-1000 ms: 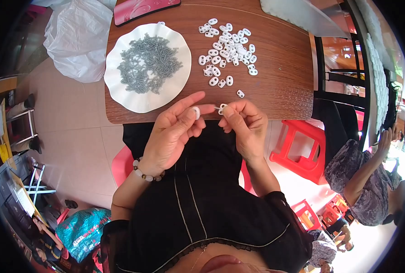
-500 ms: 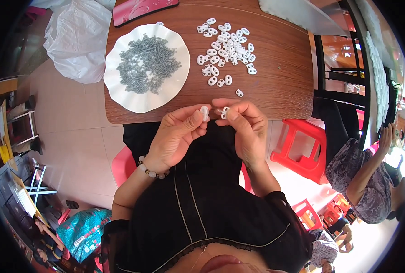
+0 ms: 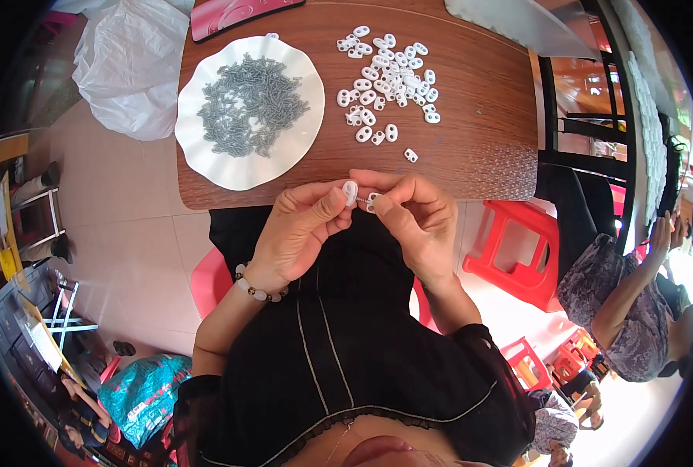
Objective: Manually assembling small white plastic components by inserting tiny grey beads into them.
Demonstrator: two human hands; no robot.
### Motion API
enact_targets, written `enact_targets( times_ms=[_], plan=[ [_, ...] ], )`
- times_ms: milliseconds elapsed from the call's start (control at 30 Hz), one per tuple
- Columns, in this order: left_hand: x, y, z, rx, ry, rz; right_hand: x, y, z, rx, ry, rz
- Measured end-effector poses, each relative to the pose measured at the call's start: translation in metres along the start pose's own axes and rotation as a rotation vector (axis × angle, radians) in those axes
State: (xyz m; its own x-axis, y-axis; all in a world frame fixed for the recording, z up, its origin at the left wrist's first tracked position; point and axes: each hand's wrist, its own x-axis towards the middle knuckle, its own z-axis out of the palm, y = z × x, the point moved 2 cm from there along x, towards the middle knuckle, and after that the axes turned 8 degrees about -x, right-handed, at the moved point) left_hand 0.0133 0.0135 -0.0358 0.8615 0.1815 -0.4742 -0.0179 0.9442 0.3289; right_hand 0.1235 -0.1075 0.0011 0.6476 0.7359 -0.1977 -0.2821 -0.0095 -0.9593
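Between the thumb and fingers of my left hand point(image 3: 296, 233) is a white oval cord-lock shell point(image 3: 350, 191), tipped on its side. My right hand point(image 3: 424, 222) pinches a smaller white cord-lock insert point(image 3: 372, 203) with holes. A thin metal spring point(image 3: 362, 200) bridges the short gap between the two white parts. Both hands hover at the table's near edge. Beyond them, a white wavy-rimmed plate point(image 3: 309, 140) carries a heap of small grey springs point(image 3: 253, 105). Many white cord-lock parts point(image 3: 397, 74) lie loose on the wooden table, one stray part point(image 3: 411, 156) nearer to me.
A pink patterned case point(image 3: 241, 14) lies at the table's far left. A white plastic bag point(image 3: 128, 66) sits left of the table. Red stools point(image 3: 518, 249) stand at the right, where another person's arm point(image 3: 634, 288) shows. A dark metal frame point(image 3: 588, 124) flanks the table's right side.
My right hand has moved left, bringing the insert and spring up to the shell in my left hand. The left hand stays almost still.
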Motion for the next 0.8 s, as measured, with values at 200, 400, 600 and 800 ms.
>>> enact_targets(
  times_ms=[200,400,600,800],
  plan=[
    [-0.0007,-0.0003,-0.0011,0.072,-0.007,0.054,0.0005,0.0018,0.0008,-0.010,-0.008,0.009],
    [-0.0022,0.0001,0.0000,0.108,0.022,0.110,-0.0005,0.0016,0.0029,-0.015,-0.004,-0.003],
    [-0.0028,0.0004,-0.0005,0.133,0.015,0.142,-0.0004,0.0042,0.0028,-0.010,-0.005,-0.025],
    [-0.0025,0.0021,-0.0018,0.244,0.007,0.203,-0.0017,0.0055,0.0025,-0.031,-0.008,-0.028]
  ],
)
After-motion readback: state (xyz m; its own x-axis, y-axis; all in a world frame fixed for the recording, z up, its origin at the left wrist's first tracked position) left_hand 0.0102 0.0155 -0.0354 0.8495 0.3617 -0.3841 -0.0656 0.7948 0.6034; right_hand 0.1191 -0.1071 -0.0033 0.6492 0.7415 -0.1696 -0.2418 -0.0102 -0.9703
